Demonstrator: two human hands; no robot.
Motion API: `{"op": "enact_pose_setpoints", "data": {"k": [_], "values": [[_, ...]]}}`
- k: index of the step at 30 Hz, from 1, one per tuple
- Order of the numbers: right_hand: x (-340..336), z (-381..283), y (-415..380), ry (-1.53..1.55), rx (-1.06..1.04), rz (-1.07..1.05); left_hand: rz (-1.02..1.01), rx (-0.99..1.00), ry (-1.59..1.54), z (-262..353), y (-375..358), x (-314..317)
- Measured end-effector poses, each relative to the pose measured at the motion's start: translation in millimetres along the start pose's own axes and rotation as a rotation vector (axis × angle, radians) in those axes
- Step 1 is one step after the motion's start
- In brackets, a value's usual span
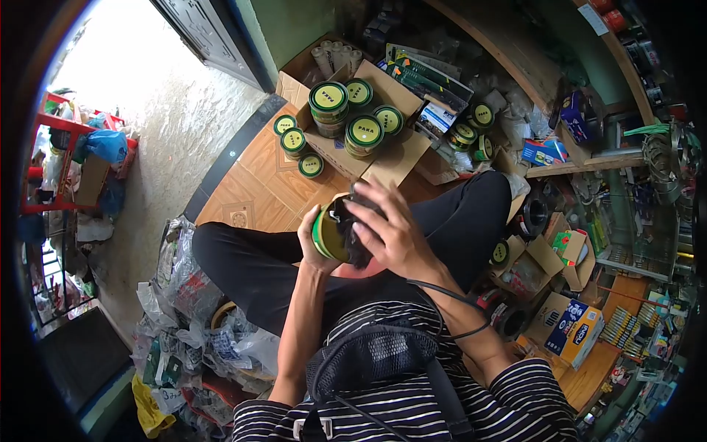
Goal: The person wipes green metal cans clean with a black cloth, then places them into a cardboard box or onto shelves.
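Note:
My left hand (314,247) is wrapped round the side of a green and yellow can (333,234), which is tilted above my crossed legs. A dark, crumpled cloth-like item (359,247) lies against the can. My right hand (389,232) presses on this dark item with its fingers bent over it; the fingertips are slightly blurred. Beyond my hands, an open cardboard box (401,171) holds several cans with green rims and yellow lids, such as a large can (364,131). Small cans, one of them a round-lidded can (311,165), stand on the tiled floor left of the box.
Plastic bags (247,342) are heaped at my left. At my right are an open carton (521,267), a blue and yellow box (574,330) and a glass case (637,228). A red rack (70,151) stands at the far left.

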State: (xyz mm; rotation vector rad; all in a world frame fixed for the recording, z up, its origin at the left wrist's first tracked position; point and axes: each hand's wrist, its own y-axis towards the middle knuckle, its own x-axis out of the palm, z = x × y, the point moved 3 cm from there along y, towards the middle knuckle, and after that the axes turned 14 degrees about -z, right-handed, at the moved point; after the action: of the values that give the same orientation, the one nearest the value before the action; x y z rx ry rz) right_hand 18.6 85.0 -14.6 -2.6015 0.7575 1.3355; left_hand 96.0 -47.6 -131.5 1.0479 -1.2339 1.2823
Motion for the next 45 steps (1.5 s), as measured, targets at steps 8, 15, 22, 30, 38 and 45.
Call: {"op": "enact_pose_setpoints", "data": {"k": [8,15,22,30,38,45], "values": [[17,-35,10,0.187,-0.089,-0.199,-0.009,0.223,-0.093,-7,-7,-22],[0,-8,-1,0.06,-0.049,-0.116,0.014,0.008,0.019,3,-2,1],[11,-24,11,0.095,-0.028,-0.131,0.083,0.098,-0.094,-10,-2,3],[11,-9,-3,0.221,0.036,-0.036,-0.051,0.023,0.052,2,3,7],[-17,10,-14,1.013,0.312,-0.064,-0.194,-0.038,0.271,1,-4,-5],[4,12,-23,0.99,0.164,0.053,-0.105,-0.029,0.324,0,-4,-2]]}}
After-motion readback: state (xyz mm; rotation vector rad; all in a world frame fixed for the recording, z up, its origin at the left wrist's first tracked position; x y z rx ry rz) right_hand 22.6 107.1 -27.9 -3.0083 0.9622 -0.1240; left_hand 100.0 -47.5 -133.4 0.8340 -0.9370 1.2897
